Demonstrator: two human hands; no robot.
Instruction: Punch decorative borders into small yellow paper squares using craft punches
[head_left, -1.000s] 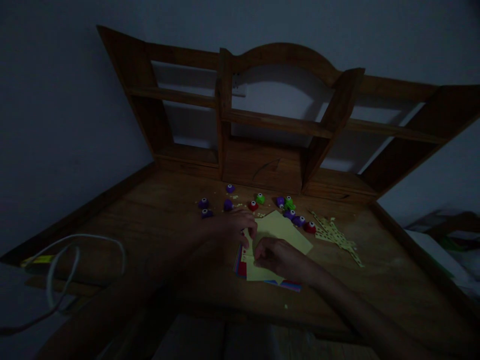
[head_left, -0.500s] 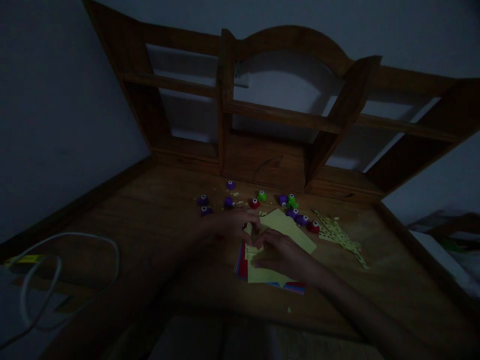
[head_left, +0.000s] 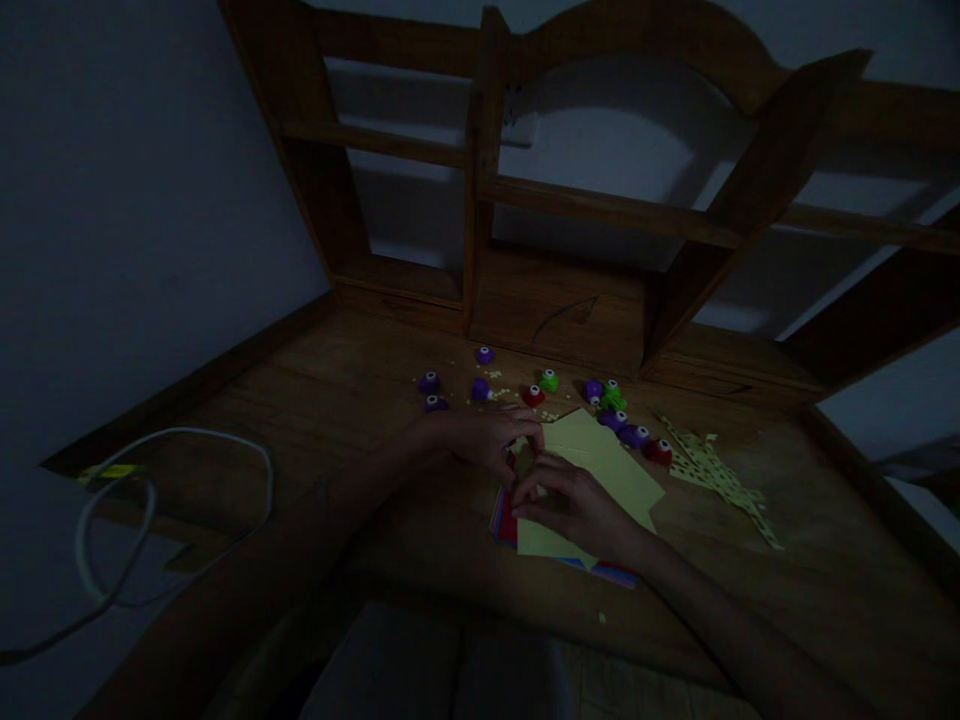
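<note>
White cable (head_left: 187,431) loops at far left. Left hand (head_left: 495,442): fingers curled, adjacent to the right hand (head_left: 566,500), fingers bent; anything pinched cannot be determined. Yellow paper (head_left: 615,472) lies beneath, atop coloured sheets (head_left: 505,522). Punched strips (head_left: 718,478) lie farther right.

Bare left hand (head_left: 487,442), bare right hand (head_left: 583,508), 2 slim bare forearms (head_left: 701,590)
</note>
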